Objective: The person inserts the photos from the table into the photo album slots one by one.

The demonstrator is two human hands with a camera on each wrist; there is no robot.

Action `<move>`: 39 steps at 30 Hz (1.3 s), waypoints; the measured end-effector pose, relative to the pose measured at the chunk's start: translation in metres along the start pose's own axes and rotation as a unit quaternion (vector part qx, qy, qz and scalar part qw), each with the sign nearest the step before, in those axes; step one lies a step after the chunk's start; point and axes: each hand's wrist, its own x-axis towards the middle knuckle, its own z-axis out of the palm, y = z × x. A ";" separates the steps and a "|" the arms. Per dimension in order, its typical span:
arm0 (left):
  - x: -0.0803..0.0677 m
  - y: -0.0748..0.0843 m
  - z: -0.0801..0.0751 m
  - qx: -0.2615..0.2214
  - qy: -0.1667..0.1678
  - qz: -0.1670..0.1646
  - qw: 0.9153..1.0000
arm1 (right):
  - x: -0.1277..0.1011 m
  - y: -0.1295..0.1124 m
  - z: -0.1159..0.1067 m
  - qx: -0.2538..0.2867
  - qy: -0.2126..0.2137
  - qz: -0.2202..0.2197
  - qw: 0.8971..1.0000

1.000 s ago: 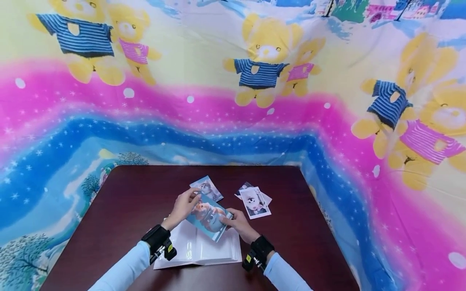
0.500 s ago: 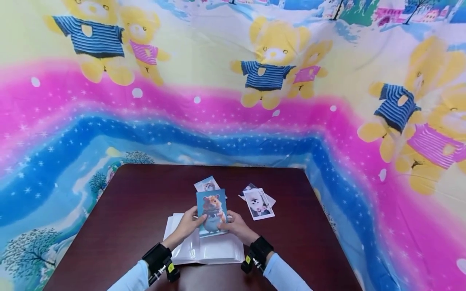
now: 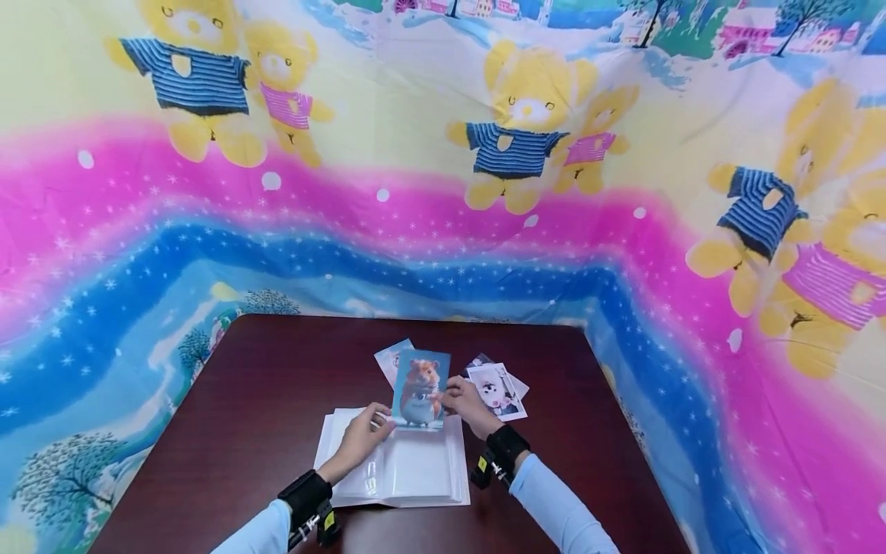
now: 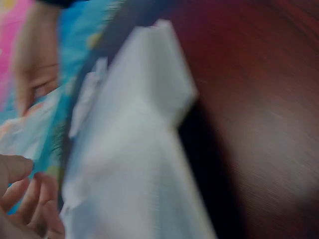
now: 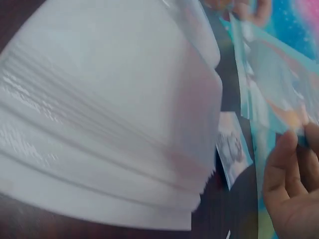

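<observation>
Both hands hold a blue picture card [image 3: 421, 377] with a hamster on it, raised above the far edge of an open album [image 3: 418, 469] with white, glossy pages. At the card's lower left corner, the left hand [image 3: 365, 432] pinches it between thumb and fingers. The right hand [image 3: 472, 403] grips the right edge with thumb and fingertips. In the right wrist view the card [image 5: 276, 74] looks shiny, with a pale strip along one edge. Blur softens the left wrist view, where the album [image 4: 134, 129] lies beside the left hand [image 4: 30, 199].
Behind the hamster card lies another photo [image 3: 389, 360], partly covered by it. Several overlapping photos [image 3: 493, 388] lie to the right, close to the right hand. All rest on a dark red-brown table [image 3: 277, 385], with a patterned cloth [image 3: 415, 192] hanging behind it.
The hamster card was first tilted, then turned upright, and has moved away from the body and slightly right. The left hand shifted from its top edge to its lower left; the right hand moved up its right edge.
</observation>
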 end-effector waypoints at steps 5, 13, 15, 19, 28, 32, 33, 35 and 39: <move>-0.007 -0.010 0.017 0.110 0.030 0.141 0.983 | 0.013 -0.005 -0.010 0.019 0.046 -0.042 0.998; 0.010 -0.015 0.021 0.319 -0.130 0.289 0.893 | 0.067 0.043 -0.022 0.021 0.038 -0.103 0.994; 0.013 -0.016 0.020 0.342 -0.170 0.279 0.881 | 0.072 0.051 -0.019 0.027 0.033 -0.085 0.995; 0.015 -0.017 0.018 0.369 -0.204 0.269 0.866 | 0.057 0.032 -0.007 0.024 0.040 -0.066 0.997; 0.015 -0.019 0.021 0.346 -0.158 0.299 0.875 | 0.048 0.013 0.002 0.030 0.097 0.010 0.995; 0.014 -0.021 0.022 0.352 -0.151 0.298 0.874 | 0.050 0.020 0.005 -0.002 0.100 0.017 0.995; 0.014 -0.021 0.022 0.353 -0.150 0.297 0.874 | 0.050 0.021 0.005 -0.008 0.099 0.015 0.995; 0.013 -0.023 0.022 0.352 -0.149 0.295 0.876 | 0.050 0.025 0.005 -0.019 0.102 0.012 0.995; 0.012 -0.025 0.021 0.347 -0.155 0.288 0.879 | 0.048 0.027 0.002 -0.028 0.101 0.003 0.995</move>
